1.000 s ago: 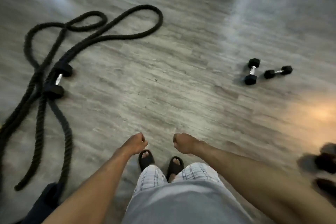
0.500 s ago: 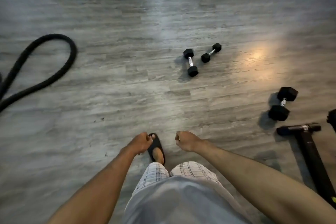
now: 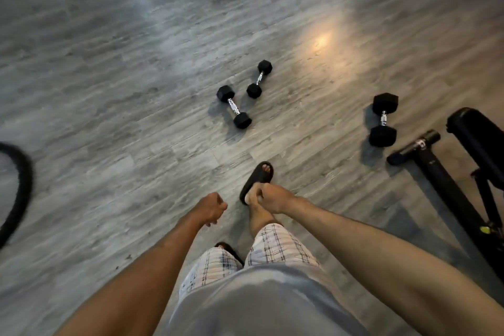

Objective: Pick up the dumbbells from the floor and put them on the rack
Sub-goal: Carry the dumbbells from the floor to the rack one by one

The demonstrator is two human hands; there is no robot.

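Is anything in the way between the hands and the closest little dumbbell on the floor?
No. Between the left hand, the right hand and the nearest small dumbbell lie only bare floor and the person's own foot in a black slipper.

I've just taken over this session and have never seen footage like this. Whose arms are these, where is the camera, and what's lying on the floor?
There is no machine here. A person wears one wide-angle camera on the head, aimed forward and down, so this single view looks along their own body to the floor.

The left hand and right hand are curled into fists and hold nothing.

Three black dumbbells lie on the grey wood-look floor. Two small ones lie close together ahead: the nearer small dumbbell and the farther small dumbbell. A larger dumbbell lies to the right.

Beside that one stands a black metal frame, seemingly part of a bench. A thick black rope curves in at the left edge. No rack is in view.
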